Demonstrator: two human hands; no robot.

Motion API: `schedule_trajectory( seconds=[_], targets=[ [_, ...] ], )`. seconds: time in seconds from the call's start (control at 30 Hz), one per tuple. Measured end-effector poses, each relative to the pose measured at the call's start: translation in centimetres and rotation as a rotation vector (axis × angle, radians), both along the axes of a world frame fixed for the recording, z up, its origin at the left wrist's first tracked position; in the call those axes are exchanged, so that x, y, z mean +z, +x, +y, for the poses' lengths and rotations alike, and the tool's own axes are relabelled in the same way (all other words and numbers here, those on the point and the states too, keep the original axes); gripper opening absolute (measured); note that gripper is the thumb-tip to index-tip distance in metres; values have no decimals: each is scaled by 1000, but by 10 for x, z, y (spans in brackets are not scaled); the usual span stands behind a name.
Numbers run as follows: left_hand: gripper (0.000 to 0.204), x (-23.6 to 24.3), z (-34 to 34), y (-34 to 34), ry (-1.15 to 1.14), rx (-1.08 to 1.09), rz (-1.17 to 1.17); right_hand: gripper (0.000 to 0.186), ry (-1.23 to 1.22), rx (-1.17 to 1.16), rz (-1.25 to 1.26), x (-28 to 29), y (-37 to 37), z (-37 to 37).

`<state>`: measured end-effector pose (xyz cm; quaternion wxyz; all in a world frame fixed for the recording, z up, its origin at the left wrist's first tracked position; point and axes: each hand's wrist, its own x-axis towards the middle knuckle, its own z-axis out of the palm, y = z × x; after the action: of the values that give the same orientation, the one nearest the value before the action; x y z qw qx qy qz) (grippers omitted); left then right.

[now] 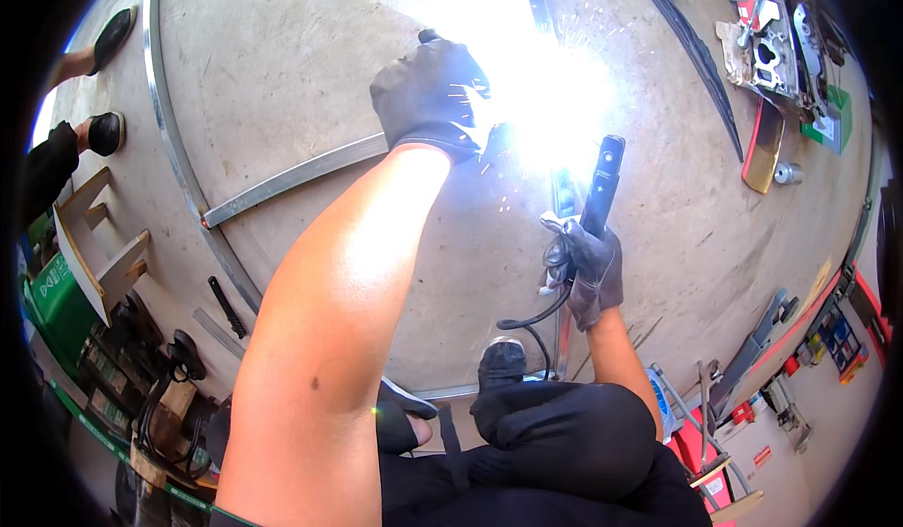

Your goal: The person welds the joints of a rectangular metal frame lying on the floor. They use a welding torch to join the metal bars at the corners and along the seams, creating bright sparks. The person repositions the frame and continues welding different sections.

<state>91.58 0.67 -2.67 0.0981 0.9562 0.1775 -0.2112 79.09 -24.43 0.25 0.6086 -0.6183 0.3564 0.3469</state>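
Black tool leans in curled right hand.

Dark-gloved right hand curled in a grip, dark-gloved left hand farther forward and left of that grip, bare left forearm outstretched

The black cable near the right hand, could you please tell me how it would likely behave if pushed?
The cable would probably bend easily, since it already curves sharply. It may spring back a little, as its bend looks rounded rather than kinked.
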Motion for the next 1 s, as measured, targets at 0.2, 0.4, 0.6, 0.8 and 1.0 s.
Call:
schedule_trajectory(
  seconds=[0.2, 0.4, 0.6, 0.8, 1.0],
  targets=[
    [27, -5, 2, -3, -15, 24, -34, 46, 200, -198, -102, 11, -9, -9],
    [23, -11, 0, -6, 17, -11, -84, 58, 186, -137, -32, 0, -9, -2],
    [23, -7, -2, -3, 9, 12, -78, 59, 166, -94, 13, -5, -6, 0],
    [23, -7, 0, -4, -3, -28, -57, 60, 167, -92, 57, -8, -3, 0],
    [21, -8, 1, -6, -28, 22, -166, 56, 170, -85, -61, -6, -9, 0]
  ],
)
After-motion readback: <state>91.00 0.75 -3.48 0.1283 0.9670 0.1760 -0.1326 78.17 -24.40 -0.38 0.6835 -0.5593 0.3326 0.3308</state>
